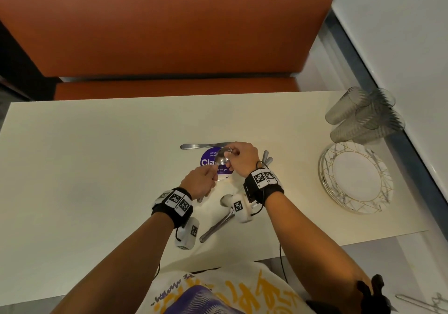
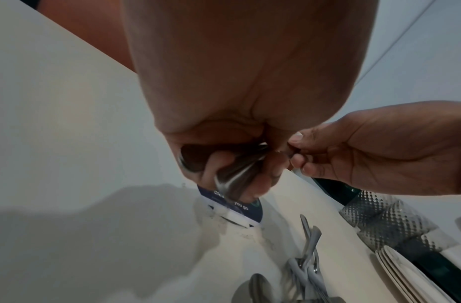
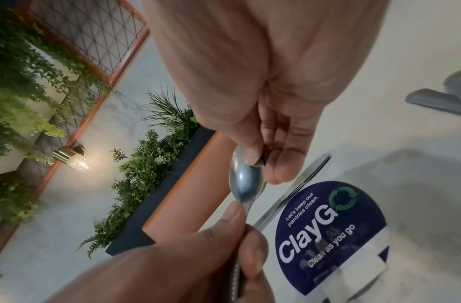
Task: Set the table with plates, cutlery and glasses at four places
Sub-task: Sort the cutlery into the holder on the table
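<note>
The spoon [image 1: 221, 160], over the tabletop [image 1: 97, 163] sticker, is pinched at its handle by the left hand [image 1: 200, 183] and bowl by the right hand [image 1: 242, 160], plates [image 1: 378, 200] stacked at three o'clock; sorting cutlery seems underway, placing next.

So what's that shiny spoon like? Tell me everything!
The spoon looks like smooth silvery metal, with an oval bowl that mirrors the light. It is held up off the table, above the round purple sticker. The right hand pinches the tip of its bowl, and the left hand grips its handle, which is mostly hidden.
</note>
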Demonstrator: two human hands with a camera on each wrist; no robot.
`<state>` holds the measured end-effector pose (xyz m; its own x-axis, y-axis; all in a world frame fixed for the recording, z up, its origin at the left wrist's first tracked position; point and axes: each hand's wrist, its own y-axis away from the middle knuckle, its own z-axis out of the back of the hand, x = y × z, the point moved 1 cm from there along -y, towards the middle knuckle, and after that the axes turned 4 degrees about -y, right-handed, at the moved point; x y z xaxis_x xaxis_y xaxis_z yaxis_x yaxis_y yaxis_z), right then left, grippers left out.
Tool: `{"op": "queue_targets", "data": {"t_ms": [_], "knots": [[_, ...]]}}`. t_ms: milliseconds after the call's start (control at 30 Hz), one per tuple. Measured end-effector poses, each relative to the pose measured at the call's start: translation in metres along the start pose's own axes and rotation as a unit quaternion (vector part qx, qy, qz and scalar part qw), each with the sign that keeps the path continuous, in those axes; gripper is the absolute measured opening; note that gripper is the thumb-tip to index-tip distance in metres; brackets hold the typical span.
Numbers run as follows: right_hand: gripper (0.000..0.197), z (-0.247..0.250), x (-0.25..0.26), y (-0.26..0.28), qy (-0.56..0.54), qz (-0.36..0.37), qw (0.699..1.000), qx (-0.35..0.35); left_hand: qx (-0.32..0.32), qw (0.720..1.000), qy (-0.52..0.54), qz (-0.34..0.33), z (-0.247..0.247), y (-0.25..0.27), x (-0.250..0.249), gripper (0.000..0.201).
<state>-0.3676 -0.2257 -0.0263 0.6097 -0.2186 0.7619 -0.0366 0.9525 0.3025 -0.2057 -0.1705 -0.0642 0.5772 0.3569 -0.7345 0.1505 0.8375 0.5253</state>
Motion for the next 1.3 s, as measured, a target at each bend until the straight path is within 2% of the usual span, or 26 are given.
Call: {"op": "queue_targets", "data": {"t_ms": [200,300,400,467,533,600,667,800,933,1133,1233,1300], "knots": [[0.021,0.001,-0.012,0.0,-0.02,0.009,1.0,-0.001,0.007,1.0,0.027,-0.008,-0.003,-0.002,-0.006,0.047],[0.025,0.0,-0.018,0.001,-0.025,-0.008,1.0,0.009,-0.029,0.999,0.023,-0.011,-0.005,-0.004,-0.003,0.047],[0.025,0.002,-0.031,0.011,0.045,-0.017,0.998,0.046,-0.055,0.998,0.014,0.006,-0.003,-0.005,0.003,0.047],[0.025,-0.004,-0.044,0.021,0.131,-0.025,0.982,0.135,-0.06,0.997,0.029,0.037,-0.001,-0.005,0.006,0.046],[0.032,-0.013,-0.054,0.031,0.211,-0.038,0.954,0.211,-0.057,0.995,0.055,0.062,0.001,-0.005,0.008,0.043],[0.041,-0.022,-0.056,0.036,0.299,-0.015,0.921,0.251,-0.053,0.994,0.077,0.063,0.003,-0.005,0.008,0.038],[0.038,-0.028,-0.055,0.039,0.339,0.004,0.903,0.265,-0.054,0.994,0.075,0.056,0.005,-0.003,0.01,0.035],[0.019,-0.029,-0.052,0.04,0.353,0.033,0.902,0.246,-0.055,0.992,0.091,0.071,0.009,-0.003,0.017,0.029],[0.007,-0.013,-0.047,0.034,0.273,0.032,0.937,0.213,-0.061,0.991,0.099,0.073,0.015,-0.001,0.017,0.029],[0.008,0.026,-0.016,0.019,0.116,0.032,0.991,0.056,-0.061,0.984,0.155,0.062,0.016,0.004,0.003,0.027],[0.009,0.031,-0.002,0.008,0.002,0.011,0.999,-0.033,-0.038,0.972,0.228,0.052,0.014,0.005,-0.007,0.031],[0.011,0.025,0.004,0.006,-0.108,-0.039,0.992,-0.056,-0.02,0.96,0.272,0.058,0.012,0.005,-0.014,0.031]]}}
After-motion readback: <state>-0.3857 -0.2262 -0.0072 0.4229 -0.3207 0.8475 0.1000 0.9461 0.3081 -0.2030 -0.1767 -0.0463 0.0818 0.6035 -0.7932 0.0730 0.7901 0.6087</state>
